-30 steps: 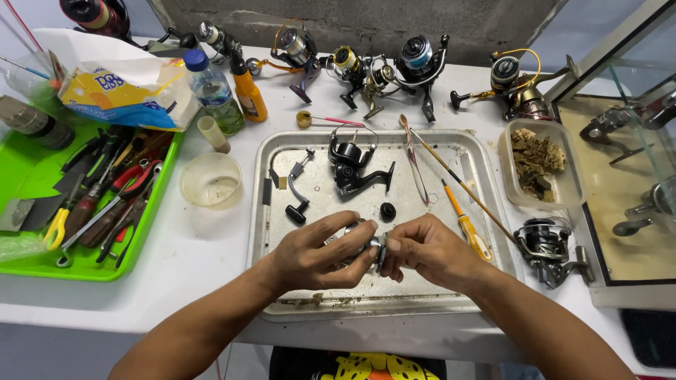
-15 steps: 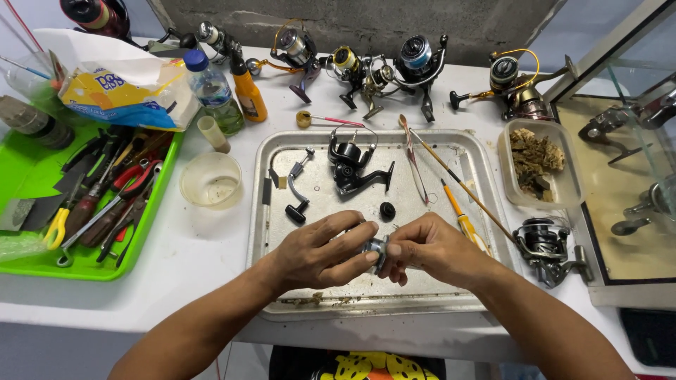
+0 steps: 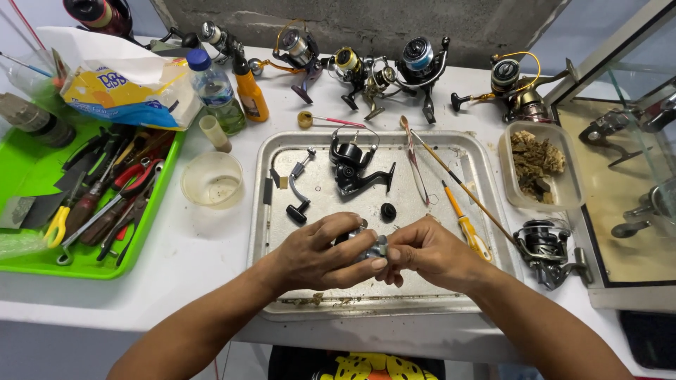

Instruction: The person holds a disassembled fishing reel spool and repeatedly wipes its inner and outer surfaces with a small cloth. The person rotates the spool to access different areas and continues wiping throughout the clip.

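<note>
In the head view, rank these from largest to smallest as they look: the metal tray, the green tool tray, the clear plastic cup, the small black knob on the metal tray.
1. metal tray
2. green tool tray, though the frame edge cuts it off, so its full size is unsure
3. clear plastic cup
4. small black knob

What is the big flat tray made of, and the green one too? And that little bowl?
The big tray looks like metal, probably aluminium or steel: dull silver-grey, scuffed and stained. The green tray looks like plastic: bright, even colour with a smooth, slightly glossy rim. The little bowl seems to be clear plastic, since the white table shows through it; it might be glass.
</note>
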